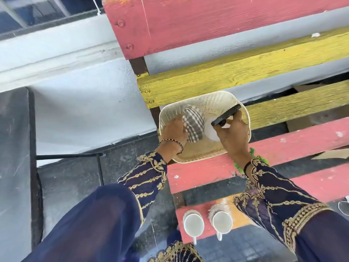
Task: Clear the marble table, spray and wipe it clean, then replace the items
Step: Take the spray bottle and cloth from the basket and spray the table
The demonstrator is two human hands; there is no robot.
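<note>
Head view, looking steeply down. Straight ahead, a slatted wooden counter [283,146] painted red and yellow, the paint worn and chipped. On its slats, a cream perforated basket [190,160], resting across a yellow board and a red one.

Inside the basket, a checked cloth [194,120], bunched toward the left side. Just beside it on the right, a pale round object [209,129], too washed out to identify.

Left hand [172,134] down over the basket's left rim, fingers [184,127] curled onto the near edge of the checked cloth and gripping it. A beaded bracelet [172,143] round that wrist.

Right hand [233,135] over the basket's right half, fingers [238,115] and thumb clamped on a black phone [226,115]. Phone held edge-on and tilted, upper end near the basket's far right rim, lower end above the pale round object. Something green and leafy [254,155] just beside the right wrist.

Nearer the body, on a lower red board of the counter, a white cup [193,224] and a second white cup [222,222]. Both upright, side by side without touching, handles pointing toward the camera.

Both forearms in dark blue sleeves [145,178] with gold embroidery. To the left, a white wall [85,103]. At the far left edge, a grey stone slab [13,140], with dark speckled floor [75,182] below.
</note>
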